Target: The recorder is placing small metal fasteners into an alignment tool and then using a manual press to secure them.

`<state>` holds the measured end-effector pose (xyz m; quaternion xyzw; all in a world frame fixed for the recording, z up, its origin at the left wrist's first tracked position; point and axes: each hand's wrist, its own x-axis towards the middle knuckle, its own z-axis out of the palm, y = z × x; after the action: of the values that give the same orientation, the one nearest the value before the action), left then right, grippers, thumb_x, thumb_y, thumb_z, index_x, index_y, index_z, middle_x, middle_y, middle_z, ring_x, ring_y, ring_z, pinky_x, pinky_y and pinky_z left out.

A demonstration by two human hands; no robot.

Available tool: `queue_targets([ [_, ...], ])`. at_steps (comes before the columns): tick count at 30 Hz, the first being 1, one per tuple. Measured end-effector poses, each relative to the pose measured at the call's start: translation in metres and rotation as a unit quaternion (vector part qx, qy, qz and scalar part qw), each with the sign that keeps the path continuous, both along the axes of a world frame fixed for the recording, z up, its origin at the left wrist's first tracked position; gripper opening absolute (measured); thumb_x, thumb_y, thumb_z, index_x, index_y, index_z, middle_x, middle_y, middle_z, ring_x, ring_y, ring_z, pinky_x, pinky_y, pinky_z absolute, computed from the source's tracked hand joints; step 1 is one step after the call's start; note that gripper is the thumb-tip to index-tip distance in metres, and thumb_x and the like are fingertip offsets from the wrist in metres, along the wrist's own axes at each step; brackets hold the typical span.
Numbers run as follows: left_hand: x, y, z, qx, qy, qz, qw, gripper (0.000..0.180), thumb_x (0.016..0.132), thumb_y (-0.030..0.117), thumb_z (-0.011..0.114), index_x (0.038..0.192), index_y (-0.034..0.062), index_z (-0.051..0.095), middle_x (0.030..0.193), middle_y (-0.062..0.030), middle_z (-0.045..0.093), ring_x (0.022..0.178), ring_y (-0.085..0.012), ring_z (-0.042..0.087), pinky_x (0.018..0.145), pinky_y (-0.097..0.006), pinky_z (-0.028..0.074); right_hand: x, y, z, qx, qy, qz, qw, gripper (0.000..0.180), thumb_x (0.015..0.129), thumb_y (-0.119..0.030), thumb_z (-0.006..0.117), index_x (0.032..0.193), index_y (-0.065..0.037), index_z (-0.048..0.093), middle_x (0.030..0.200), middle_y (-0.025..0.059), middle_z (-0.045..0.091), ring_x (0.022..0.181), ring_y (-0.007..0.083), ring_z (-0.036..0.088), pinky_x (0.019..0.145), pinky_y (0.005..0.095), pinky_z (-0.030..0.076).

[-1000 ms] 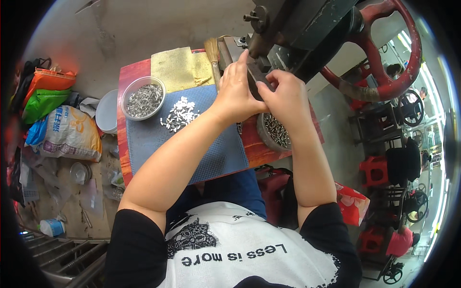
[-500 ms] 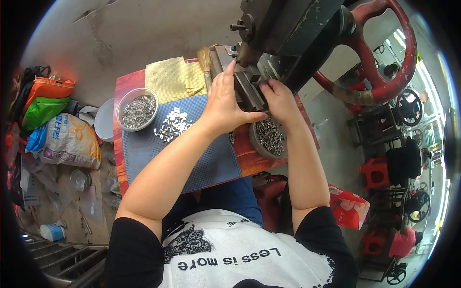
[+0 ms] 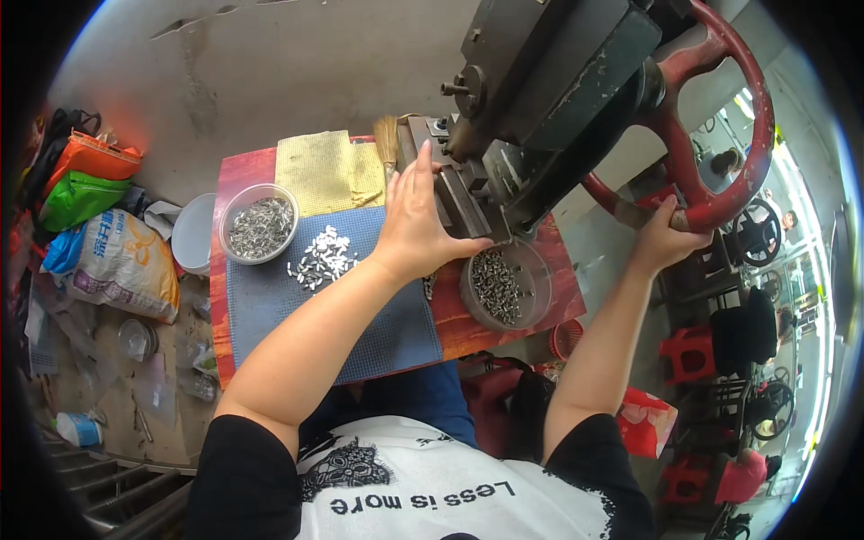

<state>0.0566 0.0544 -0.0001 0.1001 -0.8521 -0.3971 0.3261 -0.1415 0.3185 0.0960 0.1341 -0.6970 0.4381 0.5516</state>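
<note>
On the red wood-patterned worktop [image 3: 247, 165], two round clear plastic tubs: by the left edge, one left tub [image 3: 261, 191], at the far left corner of one blue mesh mat [image 3: 378, 324], well filled with slender silvery metal pieces [image 3: 263, 227]; by the near edge, toward the right corner, one right tub [image 3: 540, 288], with short dark-and-bright metal pieces [image 3: 495, 286] massed at its left and bare plastic at its right. In both, too many to count. Directly on the mat, one loose pile of small whitish shiny pieces [image 3: 326, 259], likewise uncountable. At the far edge, yellow mesh matting [image 3: 310, 166], one sheet or two overlapping, hard to tell; just right of it, one straw-bristled brush [image 3: 385, 139]. Just off the left edge, one round white bucket [image 3: 193, 234], contents unclear. Toward the far right corner, one dark metal machine [image 3: 558, 99] with one long grooved metal fixture [image 3: 461, 205] beneath its head. Beside the fixture, left hand [image 3: 414, 229] with fingers extended and spread, thumb at the fixture's near end; contact there impossible to tell. Well beyond the right edge, right hand [image 3: 664, 241] with fingers curled around the rim of one worn red spoked handwheel [image 3: 754, 144].
</note>
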Motion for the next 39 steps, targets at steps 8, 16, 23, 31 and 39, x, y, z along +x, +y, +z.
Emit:
queue_targets([
  [8,-0.029,-0.033,-0.003,-0.010,-0.004,-0.015,1.000,0.147,0.052,0.050,0.094,0.155,-0.0087,0.008,0.141,-0.0189,0.049,0.142,-0.0347,0.036,0.121,-0.057,0.011,0.006,0.034,0.104,0.127,-0.150,0.035,0.980,0.043,0.086,-0.008,0.072,0.117,0.005,0.045,0.090,0.0160,0.066,0.073,0.0212,0.070,0.068,0.0348,0.057],
  [16,-0.054,-0.052,0.004,-0.009,-0.061,-0.021,0.998,0.145,0.050,0.051,0.094,0.156,-0.0043,0.012,0.145,-0.0204,0.049,0.143,-0.0326,0.039,0.121,-0.058,0.007,-0.025,0.041,0.134,0.014,-0.115,0.208,0.971,0.027,0.083,-0.006,0.073,0.104,0.002,0.057,0.076,0.0075,0.062,0.061,0.0159,0.061,0.057,0.0287,0.051],
  [23,-0.052,-0.051,0.006,0.004,-0.067,-0.028,0.997,0.144,0.050,0.051,0.094,0.155,-0.0056,0.014,0.146,-0.0196,0.049,0.143,-0.0325,0.038,0.121,-0.058,0.007,-0.022,-0.009,0.002,-0.157,0.111,0.189,0.963,0.030,0.083,0.004,0.064,0.111,0.009,0.053,0.076,0.0127,0.066,0.053,0.0178,0.063,0.054,0.0298,0.056],
  [31,0.000,-0.003,0.007,0.001,-0.050,-0.010,0.999,0.143,0.051,0.051,0.094,0.153,-0.0086,0.013,0.141,-0.0238,0.048,0.139,-0.0372,0.040,0.121,-0.055,0.013,-0.009,0.006,0.040,-0.104,-0.015,0.191,0.976,0.030,0.079,0.003,0.060,0.108,0.008,0.053,0.070,0.0122,0.064,0.053,0.0202,0.064,0.053,0.0325,0.056],
  [39,0.005,0.010,-0.001,-0.044,-0.018,0.037,0.998,0.141,0.053,0.052,0.094,0.154,-0.0066,0.014,0.139,-0.0229,0.045,0.138,-0.0359,0.037,0.120,-0.054,0.014,-0.003,-0.003,0.000,-0.062,-0.019,0.080,0.995,0.045,0.083,-0.010,0.075,0.115,0.008,0.050,0.095,0.0179,0.063,0.076,0.0226,0.070,0.070,0.0346,0.057],
])
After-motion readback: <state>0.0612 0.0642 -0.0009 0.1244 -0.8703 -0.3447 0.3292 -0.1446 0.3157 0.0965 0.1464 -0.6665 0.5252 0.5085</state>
